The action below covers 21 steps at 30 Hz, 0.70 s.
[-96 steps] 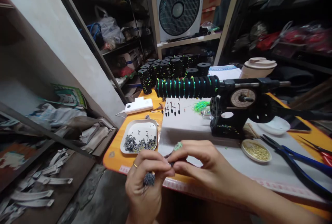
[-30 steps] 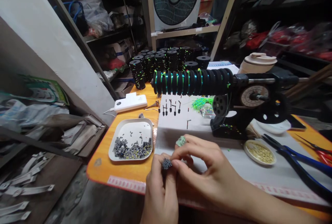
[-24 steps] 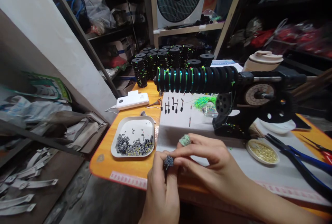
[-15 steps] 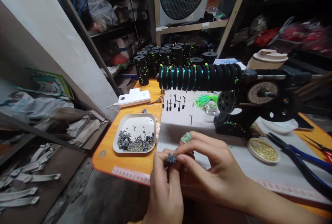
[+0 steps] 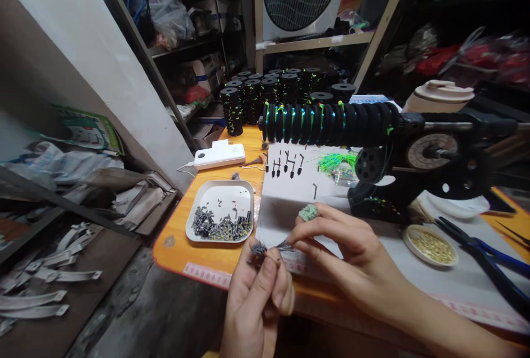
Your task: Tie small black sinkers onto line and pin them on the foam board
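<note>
My left hand (image 5: 263, 294) is closed round a cluster of small dark pieces (image 5: 259, 248) near the table's front edge. Thin dark strands (image 5: 285, 246) run from it toward my right hand (image 5: 339, 247), whose fingertips pinch their other end. A green wrap (image 5: 308, 213) covers one finger of my right hand. Left of the hands, a white tray (image 5: 220, 185) holds small grey, black and yellow pieces. Behind the hands, several small dark parts (image 5: 285, 164) lie on white paper (image 5: 285, 195).
A black winding machine (image 5: 385, 164) carries a ridged roller (image 5: 331, 123) over the paper. Rightward are a dish of gold bits (image 5: 430, 245), blue-handled pliers (image 5: 482, 258) and a cup (image 5: 439, 95). Black spools (image 5: 269, 93) and a white power strip (image 5: 219, 154) stand behind.
My hands have moved apart, the left one shifting left and turning. Dark strands now show between them. The whole view has shifted slightly, with the table appearing further right.
</note>
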Available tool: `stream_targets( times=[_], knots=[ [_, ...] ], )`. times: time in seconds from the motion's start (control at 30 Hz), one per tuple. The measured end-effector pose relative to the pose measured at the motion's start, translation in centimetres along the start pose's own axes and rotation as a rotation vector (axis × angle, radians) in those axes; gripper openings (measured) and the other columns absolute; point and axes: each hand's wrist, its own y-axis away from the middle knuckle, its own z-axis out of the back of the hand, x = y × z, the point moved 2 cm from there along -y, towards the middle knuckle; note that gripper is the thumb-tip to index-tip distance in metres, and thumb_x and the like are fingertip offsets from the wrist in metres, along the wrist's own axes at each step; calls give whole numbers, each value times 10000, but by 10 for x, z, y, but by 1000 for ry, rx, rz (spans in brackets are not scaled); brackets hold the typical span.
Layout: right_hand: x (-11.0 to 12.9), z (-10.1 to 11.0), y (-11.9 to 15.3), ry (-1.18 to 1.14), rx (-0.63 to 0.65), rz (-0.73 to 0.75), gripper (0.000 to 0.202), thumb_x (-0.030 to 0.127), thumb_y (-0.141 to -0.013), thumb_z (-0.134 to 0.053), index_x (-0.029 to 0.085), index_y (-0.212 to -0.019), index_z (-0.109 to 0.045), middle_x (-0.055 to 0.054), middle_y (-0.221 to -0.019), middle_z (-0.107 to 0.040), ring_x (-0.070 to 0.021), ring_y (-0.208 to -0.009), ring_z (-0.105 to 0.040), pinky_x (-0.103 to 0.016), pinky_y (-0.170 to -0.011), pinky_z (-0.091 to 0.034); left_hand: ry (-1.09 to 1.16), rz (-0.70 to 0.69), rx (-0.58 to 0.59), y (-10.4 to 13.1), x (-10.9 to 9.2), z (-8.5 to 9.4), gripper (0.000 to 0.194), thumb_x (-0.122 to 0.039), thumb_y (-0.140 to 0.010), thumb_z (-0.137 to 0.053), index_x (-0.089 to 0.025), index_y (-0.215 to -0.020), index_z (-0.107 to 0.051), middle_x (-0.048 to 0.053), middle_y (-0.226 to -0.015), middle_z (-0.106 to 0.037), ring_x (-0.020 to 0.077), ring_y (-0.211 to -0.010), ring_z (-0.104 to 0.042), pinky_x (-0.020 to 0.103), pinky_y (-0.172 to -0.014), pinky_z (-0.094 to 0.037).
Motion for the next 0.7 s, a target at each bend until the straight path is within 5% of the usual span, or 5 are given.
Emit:
stream_targets(
  times=[0.33, 0.7],
  knots=[
    [2, 0, 0, 8, -2, -29, 133, 140, -932, -578, 209, -904, -688, -22, -795, -602, -144, -735, -563, -249, -633, -430, 45, 32, 98, -1, -1, 1, 149, -279, -931, -591, -189, -823, -641, -72, -552, -323, 51, -448, -190, 173, -456, -218],
    [2, -3, 7, -75, 60, 57, 168, 124, -903, -623, 202, -1008, -727, -34, -801, -581, -123, -678, -551, -221, -567, -431, 15, 99, -36, 1, 0, 1, 185, -324, -825, -744, -184, -845, -625, -92, -514, -371, 24, -435, -183, 146, -450, -229]
  ],
)
